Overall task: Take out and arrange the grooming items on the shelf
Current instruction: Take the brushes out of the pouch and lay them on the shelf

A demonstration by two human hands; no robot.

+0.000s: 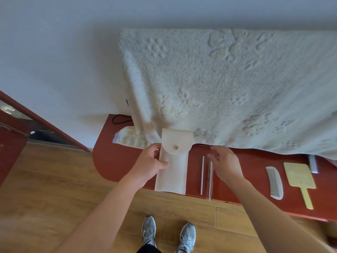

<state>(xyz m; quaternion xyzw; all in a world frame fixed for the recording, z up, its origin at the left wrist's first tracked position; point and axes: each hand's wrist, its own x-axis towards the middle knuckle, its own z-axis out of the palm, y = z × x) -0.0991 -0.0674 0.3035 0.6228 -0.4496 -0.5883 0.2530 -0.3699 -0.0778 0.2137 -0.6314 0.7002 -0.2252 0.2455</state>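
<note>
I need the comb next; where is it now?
The white comb lies flat on the red shelf, right side of the head view, just left of the yellow hand mirror and right of the right hand.

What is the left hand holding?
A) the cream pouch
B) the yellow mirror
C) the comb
A: the left hand grips the cream pouch by its edge, while the comb and yellow mirror lie untouched on the shelf.
</note>
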